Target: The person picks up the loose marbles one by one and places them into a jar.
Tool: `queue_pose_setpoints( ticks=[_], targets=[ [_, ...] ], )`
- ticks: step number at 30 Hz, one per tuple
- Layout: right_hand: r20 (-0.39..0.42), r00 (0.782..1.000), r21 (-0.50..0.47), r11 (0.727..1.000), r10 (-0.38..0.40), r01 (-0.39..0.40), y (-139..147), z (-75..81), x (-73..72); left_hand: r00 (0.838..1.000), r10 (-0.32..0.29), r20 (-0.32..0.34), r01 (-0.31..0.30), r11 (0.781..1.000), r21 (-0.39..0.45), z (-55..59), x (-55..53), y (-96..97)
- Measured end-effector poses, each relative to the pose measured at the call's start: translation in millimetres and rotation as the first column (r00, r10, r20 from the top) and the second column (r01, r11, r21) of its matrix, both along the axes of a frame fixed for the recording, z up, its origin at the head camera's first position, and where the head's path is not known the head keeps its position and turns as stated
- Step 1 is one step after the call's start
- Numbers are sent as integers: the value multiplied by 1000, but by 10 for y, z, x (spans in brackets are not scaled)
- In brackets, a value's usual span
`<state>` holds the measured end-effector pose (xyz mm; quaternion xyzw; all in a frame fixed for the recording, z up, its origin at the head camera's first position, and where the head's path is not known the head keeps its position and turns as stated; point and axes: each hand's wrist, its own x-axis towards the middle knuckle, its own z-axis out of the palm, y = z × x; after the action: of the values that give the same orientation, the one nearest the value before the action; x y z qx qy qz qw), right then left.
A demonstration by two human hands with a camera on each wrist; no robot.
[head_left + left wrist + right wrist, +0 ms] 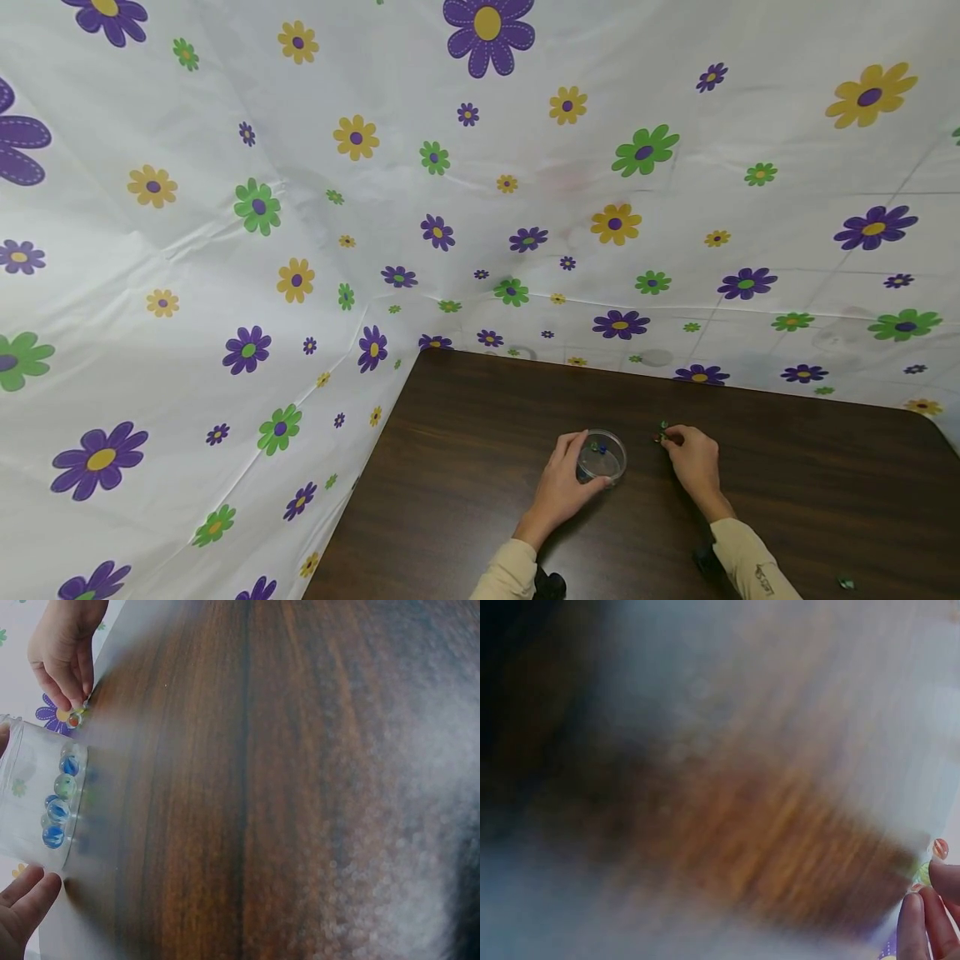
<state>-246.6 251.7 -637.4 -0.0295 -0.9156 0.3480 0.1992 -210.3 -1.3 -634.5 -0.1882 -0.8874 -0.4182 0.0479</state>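
My left hand holds a clear round container by its sides, thumb toward the near edge and fingers across from it. In the left wrist view several blue and green glass marbles lie along the container's bottom. To the right of it, my right hand reaches down at a few small marbles on the table. Its thumb and fingers pinch a green-yellow marble in the right wrist view, partly hidden by the fingertips. Close by is a reddish marble.
A dark brown wooden table lies under both hands. Near its front right lies a small green piece. A white curtain with flower prints stands along the table's back and left edges. A black object is beside the left sleeve.
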Motion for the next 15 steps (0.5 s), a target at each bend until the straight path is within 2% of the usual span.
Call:
queue_pose_setpoints(
  ticks=[15],
  targets=[
    [28,1000,5,1000,0,-1,8,-22,-14,1000,-1,-6,1,1000,-3,6,9,-4]
  ],
)
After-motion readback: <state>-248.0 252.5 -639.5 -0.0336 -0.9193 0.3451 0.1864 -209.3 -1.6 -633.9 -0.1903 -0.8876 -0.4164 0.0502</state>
